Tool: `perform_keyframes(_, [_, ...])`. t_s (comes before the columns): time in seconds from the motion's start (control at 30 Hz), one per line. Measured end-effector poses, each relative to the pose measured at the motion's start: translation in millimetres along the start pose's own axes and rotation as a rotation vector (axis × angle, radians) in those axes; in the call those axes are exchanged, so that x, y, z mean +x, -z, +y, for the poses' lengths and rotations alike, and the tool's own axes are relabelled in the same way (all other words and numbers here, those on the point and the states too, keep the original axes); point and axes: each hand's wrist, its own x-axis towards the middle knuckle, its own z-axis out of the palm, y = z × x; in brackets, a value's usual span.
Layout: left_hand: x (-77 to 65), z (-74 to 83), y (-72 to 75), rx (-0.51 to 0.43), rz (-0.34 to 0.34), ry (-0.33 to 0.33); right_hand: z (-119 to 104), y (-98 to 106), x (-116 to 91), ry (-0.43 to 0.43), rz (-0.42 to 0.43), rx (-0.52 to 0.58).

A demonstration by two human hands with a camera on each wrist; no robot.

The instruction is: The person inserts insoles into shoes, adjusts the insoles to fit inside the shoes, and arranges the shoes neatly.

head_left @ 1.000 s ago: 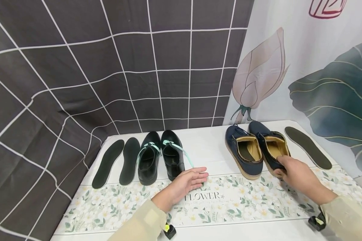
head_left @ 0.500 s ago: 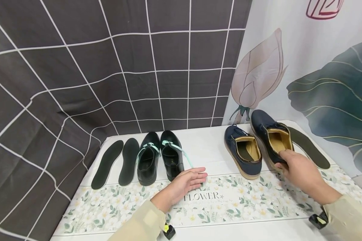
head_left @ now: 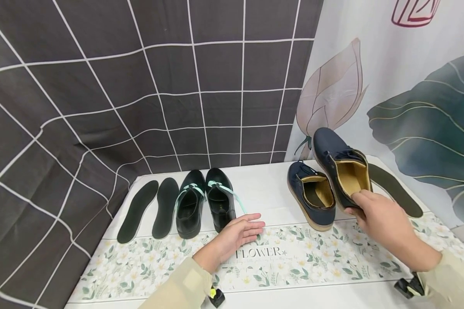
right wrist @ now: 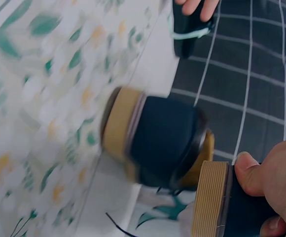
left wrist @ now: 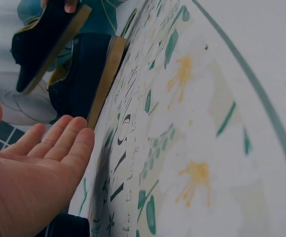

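My right hand [head_left: 384, 219] grips the heel of a navy lace-up shoe [head_left: 325, 148], thumb inside the tan-lined opening. The shoe is lifted off the table, toe pointing up and away; its layered tan sole shows in the right wrist view. Just left of it, the matching navy shoe [head_left: 321, 214] stands on the table with a dark insole inside. My left hand [head_left: 233, 238] lies palm up with straight fingers, holding nothing, near the heel of a black shoe [head_left: 220, 201] with mint laces.
Another black shoe [head_left: 189, 206] stands beside the first. Two dark insoles, one [head_left: 165, 208] next to the shoes and another [head_left: 137, 212] further left, lie flat. A third insole [head_left: 398, 191] is at the right edge, partly behind the lifted shoe. A floral strip [head_left: 158, 266] crosses the white table.
My right hand has raised the right navy shoe from the table, first to the right, then up and slightly back left. My left hand has stayed in place.
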Motion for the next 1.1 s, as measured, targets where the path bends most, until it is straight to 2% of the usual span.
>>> perform_keyframes(0.33, [-2.1,1.5,0.0,0.013,-0.001,-0.03,-39.2,9.8,11.2,0.11,0.133,0.06])
perform_keyframes(0.7, [0.6,-3.9,-4.1,0.025,-0.035,-0.071,-82.1,6.8,9.3,0.212,0.208,0.146])
perform_keyframes(0.8, [-0.8,-0.6,-6.4,0.018,-0.031,-0.079,-92.3,2.2,7.7,0.243,0.213,0.166])
perform_keyframes(1.1, [3.0,1.8,-13.1,-0.023,-0.002,-0.071,-116.7,-16.5,1.2,0.252,0.122,0.223])
